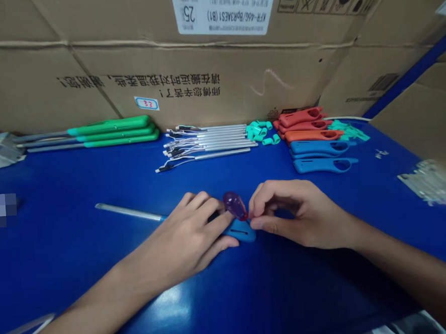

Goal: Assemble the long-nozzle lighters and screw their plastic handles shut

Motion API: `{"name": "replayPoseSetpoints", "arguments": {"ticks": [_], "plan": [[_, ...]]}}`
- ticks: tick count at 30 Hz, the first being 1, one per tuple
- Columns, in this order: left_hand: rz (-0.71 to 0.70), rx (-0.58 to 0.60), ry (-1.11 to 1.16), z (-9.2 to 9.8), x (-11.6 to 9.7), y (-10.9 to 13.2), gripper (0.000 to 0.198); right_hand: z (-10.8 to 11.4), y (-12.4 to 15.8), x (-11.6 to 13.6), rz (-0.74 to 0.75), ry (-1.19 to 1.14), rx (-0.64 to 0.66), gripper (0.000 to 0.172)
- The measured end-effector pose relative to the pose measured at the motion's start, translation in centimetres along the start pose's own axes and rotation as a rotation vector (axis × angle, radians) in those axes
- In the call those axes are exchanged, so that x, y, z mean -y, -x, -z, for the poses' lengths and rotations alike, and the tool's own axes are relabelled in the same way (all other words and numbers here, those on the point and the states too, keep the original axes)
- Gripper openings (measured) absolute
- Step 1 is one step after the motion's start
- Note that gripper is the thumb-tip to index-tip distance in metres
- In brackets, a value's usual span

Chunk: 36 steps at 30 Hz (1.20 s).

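My left hand (189, 234) lies over a blue plastic handle (241, 230) on the blue table (253, 296), fingers curled round it. A thin metal rod (129, 212) sticks out from under this hand to the left. A small translucent purple piece (235, 205) stands at the handle's top, between both hands. My right hand (299, 212) is pinched, thumb and fingertips touching the handle's right end beside the purple piece.
Along the back stand cardboard boxes (202, 72). In front of them lie green-handled rods (111, 132), several metal rods with clips (206, 140), teal caps (260, 132), red handles (305, 124), blue handles (322, 156). A clear bag (431, 182) lies at right.
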<state>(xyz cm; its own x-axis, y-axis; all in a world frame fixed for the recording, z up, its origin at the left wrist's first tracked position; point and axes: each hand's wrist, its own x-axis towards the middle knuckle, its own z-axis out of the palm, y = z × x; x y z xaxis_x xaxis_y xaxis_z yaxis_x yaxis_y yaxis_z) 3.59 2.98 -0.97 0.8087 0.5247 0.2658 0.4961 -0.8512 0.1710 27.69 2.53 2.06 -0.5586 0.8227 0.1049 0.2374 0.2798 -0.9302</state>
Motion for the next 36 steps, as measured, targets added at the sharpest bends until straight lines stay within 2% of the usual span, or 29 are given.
{"name": "replayPoseSetpoints", "arguments": {"ticks": [6,13,18,27,32,36], "plan": [[0.001,0.005,-0.001,0.0,0.1,-0.1,0.03,-0.7,0.0,0.1,-0.026,0.032,0.033,0.028],[0.007,0.018,0.024,0.0,0.1,-0.1,0.029,-0.4,-0.2,0.1,0.167,0.089,0.058,0.009],[0.002,0.011,0.012,0.1,0.0,-0.1,0.03,0.6,-0.2,0.5,0.098,0.184,0.093,0.012],[0.011,0.027,0.033,0.1,0.1,-0.1,0.032,0.7,-0.1,0.6,0.199,0.182,0.125,0.015],[0.011,0.022,0.025,0.0,0.0,-0.2,0.032,0.5,0.1,0.2,0.259,0.201,0.064,0.015],[0.001,0.006,0.021,0.1,0.0,-0.1,0.03,0.2,0.0,-0.2,0.325,0.223,0.002,0.009]]}}
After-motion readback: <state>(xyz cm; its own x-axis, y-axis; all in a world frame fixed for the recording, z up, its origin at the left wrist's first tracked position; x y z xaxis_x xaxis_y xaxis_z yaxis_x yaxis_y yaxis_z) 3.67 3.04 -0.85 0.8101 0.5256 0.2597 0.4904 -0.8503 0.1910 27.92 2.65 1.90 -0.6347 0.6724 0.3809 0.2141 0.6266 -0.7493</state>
